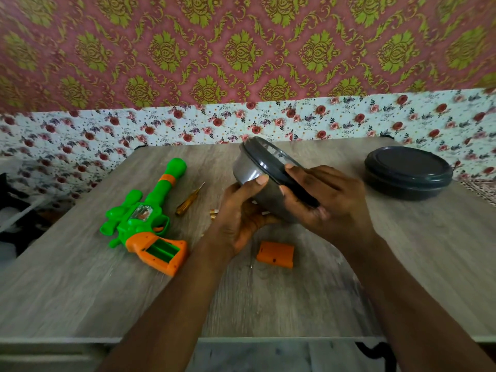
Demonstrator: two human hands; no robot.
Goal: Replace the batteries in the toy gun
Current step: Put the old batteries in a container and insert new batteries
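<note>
A: Which step is this?

B: The toy gun (142, 218) lies at the left of the table (402, 264), its grip compartment open and apparently empty; the orange cover (275, 255) sits loose to its right. So I judge it's the fetching of batteries.

A: From the container?

B: Likely. The left hand (241, 218) cups the grey container (255, 175) from below, fingers curled around it, thumb on its wall. The right hand (319, 194) lies closed over the lid rim.

A: Next?

B: Prising the lid off. Something small and brassy (214, 213) shows just left of the left hand; I can't tell what.
</note>
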